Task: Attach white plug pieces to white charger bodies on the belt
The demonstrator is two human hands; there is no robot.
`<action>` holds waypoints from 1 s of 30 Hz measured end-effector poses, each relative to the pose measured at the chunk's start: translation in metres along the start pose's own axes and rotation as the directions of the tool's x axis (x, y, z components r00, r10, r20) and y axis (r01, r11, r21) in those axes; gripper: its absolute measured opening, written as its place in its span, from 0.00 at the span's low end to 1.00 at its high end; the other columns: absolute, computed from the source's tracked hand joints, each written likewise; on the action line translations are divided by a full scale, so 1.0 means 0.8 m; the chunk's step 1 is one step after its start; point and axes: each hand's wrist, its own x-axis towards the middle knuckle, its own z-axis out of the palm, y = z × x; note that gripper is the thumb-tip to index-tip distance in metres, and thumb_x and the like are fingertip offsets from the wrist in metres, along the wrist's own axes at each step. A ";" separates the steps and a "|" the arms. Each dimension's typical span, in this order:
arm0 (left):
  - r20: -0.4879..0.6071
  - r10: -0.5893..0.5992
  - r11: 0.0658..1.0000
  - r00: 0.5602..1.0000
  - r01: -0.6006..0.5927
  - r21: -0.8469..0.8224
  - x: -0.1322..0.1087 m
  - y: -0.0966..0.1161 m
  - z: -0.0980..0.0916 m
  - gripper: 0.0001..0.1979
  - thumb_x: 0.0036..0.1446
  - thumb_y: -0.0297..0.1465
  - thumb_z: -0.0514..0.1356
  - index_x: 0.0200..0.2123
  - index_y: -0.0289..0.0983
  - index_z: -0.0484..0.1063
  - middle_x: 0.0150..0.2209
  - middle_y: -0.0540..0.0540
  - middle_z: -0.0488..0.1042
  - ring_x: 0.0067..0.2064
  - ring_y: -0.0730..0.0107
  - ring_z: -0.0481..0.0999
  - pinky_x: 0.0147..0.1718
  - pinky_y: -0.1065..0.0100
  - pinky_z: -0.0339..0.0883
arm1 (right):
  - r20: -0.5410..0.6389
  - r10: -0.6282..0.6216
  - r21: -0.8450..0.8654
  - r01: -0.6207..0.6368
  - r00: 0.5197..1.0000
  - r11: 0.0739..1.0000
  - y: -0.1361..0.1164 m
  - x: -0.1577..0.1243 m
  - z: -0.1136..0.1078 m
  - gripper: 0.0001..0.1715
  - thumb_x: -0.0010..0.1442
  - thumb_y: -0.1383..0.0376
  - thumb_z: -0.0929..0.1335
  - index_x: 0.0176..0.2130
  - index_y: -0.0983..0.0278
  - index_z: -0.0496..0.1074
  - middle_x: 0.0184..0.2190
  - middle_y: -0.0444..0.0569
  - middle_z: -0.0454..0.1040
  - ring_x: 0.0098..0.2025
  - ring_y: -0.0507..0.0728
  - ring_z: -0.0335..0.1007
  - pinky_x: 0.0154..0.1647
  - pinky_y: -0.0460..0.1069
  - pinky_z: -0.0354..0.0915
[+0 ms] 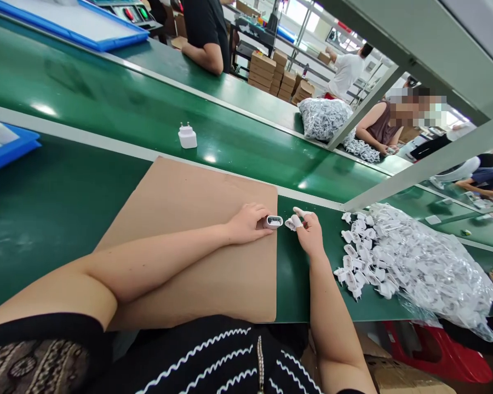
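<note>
My left hand (248, 223) rests over the cardboard sheet (197, 219), its fingers wrapped round a white charger housing (275, 221). The housing's open end faces right and shows dark parts inside. Just right of it, my right hand (310, 232) pinches a small white plug cover (290, 223), with white coverings on some fingertips. A narrow gap separates the cover from the housing. To the right of my right hand lies a loose pile of white plug covers (355, 251).
A large clear bag (431, 268) of white plug pieces lies at the right. One white charger (188, 137) stands on the green conveyor belt (127, 123). Blue trays (12, 148) are at the left. A slanting metal post (427, 158) crosses the right side. Co-workers sit across the belt.
</note>
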 end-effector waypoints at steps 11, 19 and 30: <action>-0.014 -0.026 0.999 1.000 0.026 -0.019 0.002 0.002 -0.001 0.16 0.66 0.46 0.62 0.45 0.40 0.75 0.45 0.44 0.78 0.51 0.55 0.74 0.55 0.52 0.60 | -0.066 0.182 0.457 -0.132 0.981 0.880 -0.008 -0.002 0.002 0.31 0.57 0.52 0.72 0.57 0.61 0.75 0.52 0.54 0.75 0.41 0.59 0.79 0.43 0.56 0.75; 0.032 0.021 0.998 0.999 -0.019 -0.053 0.002 0.003 -0.002 0.15 0.64 0.45 0.64 0.46 0.41 0.78 0.47 0.44 0.79 0.52 0.55 0.75 0.57 0.51 0.60 | 0.026 0.200 0.727 -0.155 0.980 0.669 -0.028 -0.003 0.005 0.25 0.48 0.59 0.79 0.47 0.61 0.79 0.45 0.53 0.83 0.55 0.66 0.80 0.57 0.60 0.75; 0.031 0.030 0.999 0.999 -0.029 -0.032 0.004 0.000 0.000 0.17 0.64 0.47 0.64 0.48 0.43 0.81 0.49 0.43 0.79 0.52 0.54 0.75 0.56 0.52 0.61 | -0.019 -0.075 0.489 0.074 0.997 0.869 -0.069 -0.023 0.020 0.10 0.58 0.59 0.76 0.41 0.57 0.83 0.44 0.46 0.85 0.54 0.63 0.80 0.73 0.67 0.60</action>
